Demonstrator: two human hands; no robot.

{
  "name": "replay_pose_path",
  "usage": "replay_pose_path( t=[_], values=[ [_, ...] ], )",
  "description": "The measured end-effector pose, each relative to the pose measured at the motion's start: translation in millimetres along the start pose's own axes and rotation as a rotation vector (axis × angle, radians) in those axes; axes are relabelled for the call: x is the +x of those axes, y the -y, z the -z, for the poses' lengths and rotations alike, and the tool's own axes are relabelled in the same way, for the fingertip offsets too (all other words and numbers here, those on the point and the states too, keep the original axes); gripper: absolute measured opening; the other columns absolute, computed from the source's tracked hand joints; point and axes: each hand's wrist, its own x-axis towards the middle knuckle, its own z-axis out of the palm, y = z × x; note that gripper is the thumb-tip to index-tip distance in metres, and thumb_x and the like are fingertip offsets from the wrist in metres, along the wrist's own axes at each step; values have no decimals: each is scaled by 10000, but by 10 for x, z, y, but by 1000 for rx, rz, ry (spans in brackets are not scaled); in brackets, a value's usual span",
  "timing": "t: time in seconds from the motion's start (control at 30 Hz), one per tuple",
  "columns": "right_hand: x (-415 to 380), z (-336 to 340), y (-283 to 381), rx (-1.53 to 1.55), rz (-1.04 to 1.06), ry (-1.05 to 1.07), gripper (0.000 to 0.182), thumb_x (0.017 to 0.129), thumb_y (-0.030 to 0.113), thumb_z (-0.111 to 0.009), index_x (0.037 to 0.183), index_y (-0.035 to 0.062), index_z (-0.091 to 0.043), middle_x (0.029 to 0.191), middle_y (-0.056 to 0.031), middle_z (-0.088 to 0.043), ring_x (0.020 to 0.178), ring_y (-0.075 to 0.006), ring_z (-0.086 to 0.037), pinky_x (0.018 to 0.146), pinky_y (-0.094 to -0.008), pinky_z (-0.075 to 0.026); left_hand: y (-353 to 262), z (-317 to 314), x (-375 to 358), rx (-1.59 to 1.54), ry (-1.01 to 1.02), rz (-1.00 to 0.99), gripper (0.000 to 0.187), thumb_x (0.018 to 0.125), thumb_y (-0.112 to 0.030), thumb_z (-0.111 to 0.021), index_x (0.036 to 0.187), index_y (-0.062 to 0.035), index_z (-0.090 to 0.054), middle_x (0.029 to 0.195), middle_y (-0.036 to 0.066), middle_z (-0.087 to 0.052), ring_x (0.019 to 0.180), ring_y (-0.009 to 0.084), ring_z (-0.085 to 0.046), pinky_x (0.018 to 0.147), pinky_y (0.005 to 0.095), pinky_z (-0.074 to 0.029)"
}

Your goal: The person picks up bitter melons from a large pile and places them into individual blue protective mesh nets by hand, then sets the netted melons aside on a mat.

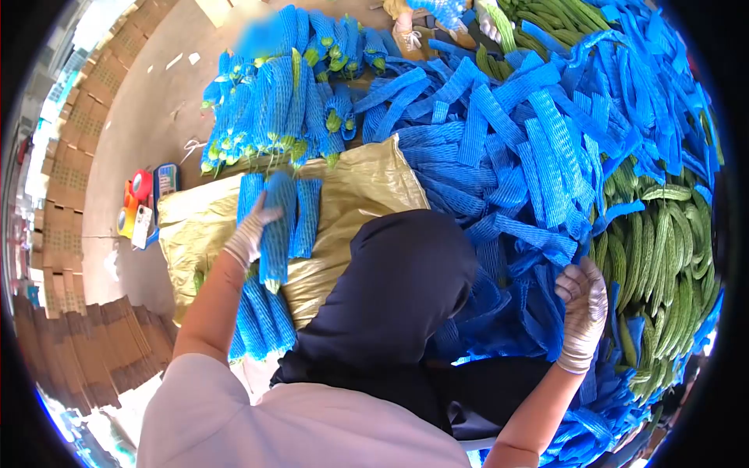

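My left hand (pixel 251 232), in a thin whitish glove, grips a blue foam-net sleeve with a long green gourd in it (pixel 276 249), above a gold-coloured sheet (pixel 355 183). Two more sleeved pieces (pixel 307 218) lie just right of it on the sheet. Below are several sleeved gourds (pixel 261 324) side by side. My right hand (pixel 583 308), also gloved, is at the right with loosely bent fingers and nothing visible in them. It is by the edge of a heap of loose blue net sleeves (pixel 538 164), next to bare, ridged green gourds (pixel 663 257).
Sleeved gourds (pixel 273 105) are stacked beyond the sheet. At the left are a blue-framed device (pixel 166 179), a red tape roll (pixel 141 185) and a phone (pixel 142 226). Cardboard boxes (pixel 66 179) line the left side. Another person's gloved hand (pixel 490 22) holds a gourd at the top.
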Motion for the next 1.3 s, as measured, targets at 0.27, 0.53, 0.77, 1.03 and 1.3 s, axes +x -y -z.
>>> replay_pose_path(
  t=[0.27,0.53,0.77,1.03,1.3],
  values=[
    [54,-157,-169,-124,-113,-38,612,897,377,-643,1275,-78,-484,1051,-172,-653,902,-228,-666,796,-309,-536,799,226,738,1211,-300,31,821,802,-167,-657,1496,-317,-244,1498,206,-301,1314,431,-386,1058,437,-379],
    [-1,-469,-851,-1253,-115,574,660,823,391,-677,1348,51,-467,1272,-234,-545,1173,-369,-534,1000,-416,-414,771,193,976,1743,-251,155,679,793,-209,-629,1430,-261,-400,1485,189,-306,1322,431,-366,1041,469,-396],
    [150,-409,-1325,-1810,-382,609,549,780,428,-677,1190,67,-618,1244,-234,-562,1126,-375,-567,981,-420,-435,-522,-1275,732,900,266,-485,379,942,-131,-553,1289,19,-525,1216,151,-616,1144,216,-575,991,312,-427],
    [172,-379,-263,-684,330,132,175,819,23,-639,992,43,-645,999,-110,-652,964,-277,-623,881,-347,-484,-1227,-3203,-505,748,874,-593,407,932,-147,-591,1313,-22,-515,1186,64,-616,1087,162,-578,963,306,-439],
    [-215,-227,336,-6,228,-77,465,893,53,-643,1335,18,-500,1073,-64,-614,968,-104,-554,857,-251,-460,-499,-4147,-659,940,1126,-535,251,891,-91,-591,1117,16,-612,914,124,-643,823,169,-587,771,317,-480]
  ],
)
